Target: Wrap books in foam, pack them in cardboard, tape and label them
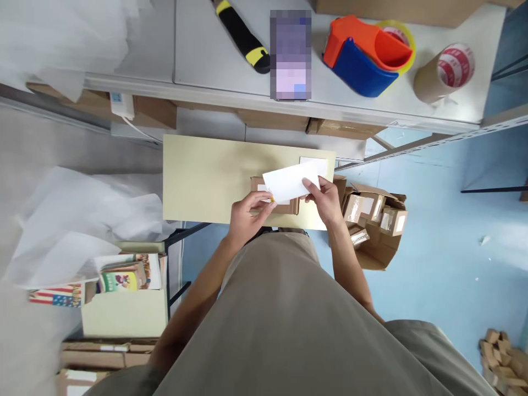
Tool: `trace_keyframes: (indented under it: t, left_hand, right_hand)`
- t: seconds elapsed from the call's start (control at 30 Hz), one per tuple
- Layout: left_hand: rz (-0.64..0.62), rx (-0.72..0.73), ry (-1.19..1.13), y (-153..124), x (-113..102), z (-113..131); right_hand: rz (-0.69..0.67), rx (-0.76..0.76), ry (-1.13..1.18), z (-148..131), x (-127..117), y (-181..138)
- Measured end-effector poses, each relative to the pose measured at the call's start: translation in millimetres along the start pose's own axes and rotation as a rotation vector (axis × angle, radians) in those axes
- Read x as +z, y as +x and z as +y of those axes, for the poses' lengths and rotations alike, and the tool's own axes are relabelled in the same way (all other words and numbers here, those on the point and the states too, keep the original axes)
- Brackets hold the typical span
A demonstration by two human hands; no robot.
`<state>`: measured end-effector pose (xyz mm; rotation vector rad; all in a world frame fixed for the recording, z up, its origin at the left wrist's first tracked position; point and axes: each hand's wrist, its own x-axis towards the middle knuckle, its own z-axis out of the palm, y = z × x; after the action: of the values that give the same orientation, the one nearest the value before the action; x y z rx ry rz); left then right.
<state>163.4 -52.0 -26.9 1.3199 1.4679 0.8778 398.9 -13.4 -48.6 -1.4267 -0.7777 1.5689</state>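
Left hand [246, 215] pinching lower left corner of white rectangular paper sheet [289, 180]; right hand [329, 201] gripping opposite end, thumb on top, probably to keep sheet flat. Sheet held just above brown flat cardboard box [294, 207], resting near body on pale-yellow rectangular tabletop [206, 179]. Farther, orange-and-blue plastic tape dispenser [361, 71] on grey shelf [198, 52], seemingly for easy reach.

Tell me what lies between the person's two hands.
In the head view, a white slip spans the gap between the left hand and the right hand; partly hidden behind it is a cardboard box.
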Motion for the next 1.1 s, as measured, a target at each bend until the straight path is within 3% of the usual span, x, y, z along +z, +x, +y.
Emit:
trace_keyframes:
  t: [0.1,0.2,0.37,0.6,1.0,1.1]
  left_hand:
    - [-0.024,-0.038,-0.198,-17.5,0.9,17.5]
    - [-0.133,-0.072,-0.337,-25.8,-2.8,29.9]
    - [-0.301,-0.057,-0.38,-25.1,-14.1,41.4]
    - [-0.255,-0.015,-0.363,-26.4,-28.6,49.4]
    - [-0.189,0.067,-0.325,-33.0,-44.6,51.4]
    - [-0.187,0.099,-0.279,-32.7,-48.1,50.8]
  right_hand:
    - [0.082,-0.129,-0.075,-19.9,-1.2,-34.1]
    - [0.144,-0.226,-0.138,-34.9,-0.8,-58.7]
    - [0.208,-0.311,-0.16,-47.4,7.1,-81.1]
    - [0.253,-0.349,-0.224,-47.7,19.3,-91.5]
    - [0.173,-0.314,-0.297,-38.6,34.5,-79.7]
    - [0.199,-0.385,-0.385,-34.7,41.1,-78.7]
